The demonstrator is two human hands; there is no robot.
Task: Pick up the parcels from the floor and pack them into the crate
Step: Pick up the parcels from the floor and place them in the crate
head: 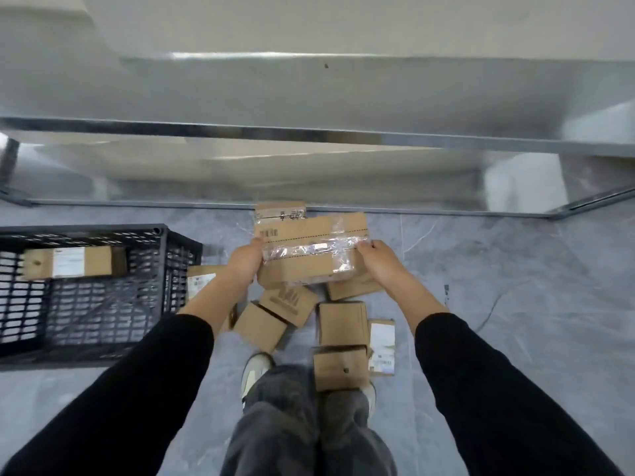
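Observation:
A large cardboard parcel [309,252] wrapped with clear tape is held above the floor pile. My left hand [245,261] grips its left end and my right hand [379,261] grips its right end. Below it, several smaller cardboard parcels [340,324] lie scattered on the grey floor, one [280,211] just behind the held box. The black plastic crate [161,249] stands on the floor to the left, with one long labelled parcel [68,262] lying inside it.
A metal shelf frame [309,135] runs across the view ahead, its base rail on the floor just behind the pile. My feet and grey trousers [302,407] stand right at the near edge of the parcels. Grey marble-pattern floor [515,269] lies to the right.

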